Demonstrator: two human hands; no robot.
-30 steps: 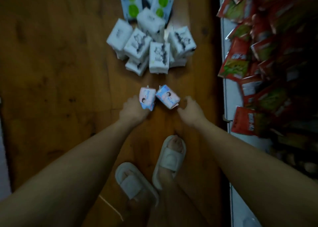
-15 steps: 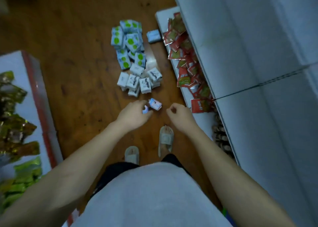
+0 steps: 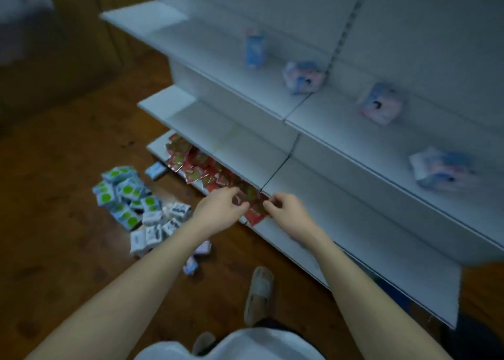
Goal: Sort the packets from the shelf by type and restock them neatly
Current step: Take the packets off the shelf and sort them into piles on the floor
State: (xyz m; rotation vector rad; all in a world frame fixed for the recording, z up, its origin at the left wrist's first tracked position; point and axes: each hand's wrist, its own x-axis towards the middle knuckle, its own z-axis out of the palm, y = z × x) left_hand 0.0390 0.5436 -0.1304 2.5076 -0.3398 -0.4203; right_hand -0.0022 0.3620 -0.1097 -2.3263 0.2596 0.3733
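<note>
While both hands have risen from the floor, the left hand (image 3: pixel 221 209) and right hand (image 3: pixel 286 209) now hang loosely curled, each grip empty; sorted packets (image 3: pixel 131 196) lie at nine o'clock, remaining packets (image 3: pixel 302 77) on the shelf (image 3: pixel 354 130) at one o'clock await collecting.

Red packets (image 3: pixel 201 166) lie jumbled in a heap along the bottom shelf (image 3: pixel 275 234), the nearest of them right at the fingertips of both hands. Left of the hands, on the floor, sits a loose pile of white packets with green dots (image 3: pixel 124 193), with white packets printed in black (image 3: pixel 163 223) tumbled just beside it and closer to the left forearm. Above and to the right of the hands, a few pink-and-blue packets (image 3: pixel 302 77) lie well apart on the upper shelves (image 3: pixel 245 92), one blue one (image 3: pixel 255 48) standing upright.
</note>
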